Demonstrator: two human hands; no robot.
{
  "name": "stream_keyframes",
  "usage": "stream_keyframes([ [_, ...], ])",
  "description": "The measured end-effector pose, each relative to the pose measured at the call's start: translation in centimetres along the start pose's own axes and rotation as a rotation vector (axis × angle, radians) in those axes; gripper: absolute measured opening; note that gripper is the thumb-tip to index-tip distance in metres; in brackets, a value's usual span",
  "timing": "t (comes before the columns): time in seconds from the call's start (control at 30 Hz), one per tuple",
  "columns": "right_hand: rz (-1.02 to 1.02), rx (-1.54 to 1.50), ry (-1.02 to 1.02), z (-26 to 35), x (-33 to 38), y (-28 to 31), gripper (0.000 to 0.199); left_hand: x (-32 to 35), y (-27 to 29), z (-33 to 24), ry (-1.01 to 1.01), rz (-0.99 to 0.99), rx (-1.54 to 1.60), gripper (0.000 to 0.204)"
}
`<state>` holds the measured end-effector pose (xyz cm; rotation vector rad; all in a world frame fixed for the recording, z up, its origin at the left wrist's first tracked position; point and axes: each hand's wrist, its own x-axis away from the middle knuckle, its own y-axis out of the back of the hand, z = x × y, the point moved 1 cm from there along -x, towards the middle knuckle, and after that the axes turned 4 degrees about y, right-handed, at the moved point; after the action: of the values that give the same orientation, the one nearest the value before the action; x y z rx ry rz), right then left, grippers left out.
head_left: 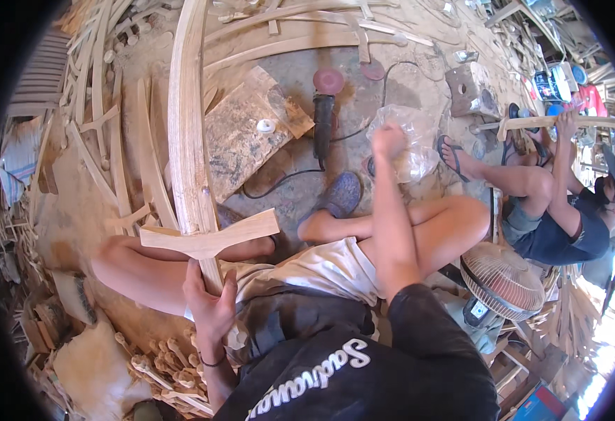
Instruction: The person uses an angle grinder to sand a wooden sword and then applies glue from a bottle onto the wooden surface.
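I've got the left hand (212, 303) clamped round the hilt (212, 271) of the wooden sword (187, 119), blade out over the floor (293, 70), crossguard (208, 243) on, smoothing probably left, right hand (389, 140) curled at the plastic bag (420, 156), hold unclear.

A head-worn fisheye looks down from close above the left hand (212, 303), right hand (389, 140) and floor (72, 207).
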<state>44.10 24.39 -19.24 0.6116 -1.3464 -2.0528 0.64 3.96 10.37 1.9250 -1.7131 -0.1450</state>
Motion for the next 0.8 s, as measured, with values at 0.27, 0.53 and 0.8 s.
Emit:
stream_keyframes([
  [0.27,0.391,0.593,0.361,-12.9,-8.9,-3.5,0.044,-0.4,-0.6,-0.7,-0.019,0.076,-0.024,0.038],
  [0.53,0.339,0.31,0.066,-8.4,-7.2,-0.9,0.035,-0.1,-0.1,-0.5,0.039,0.111,-0.032,0.042],
  [0.8,-0.021,-0.437,0.532,12.0,1.2,15.9,0.024,-0.3,1.4,-1.1,0.065,0.178,0.031,0.046],
])
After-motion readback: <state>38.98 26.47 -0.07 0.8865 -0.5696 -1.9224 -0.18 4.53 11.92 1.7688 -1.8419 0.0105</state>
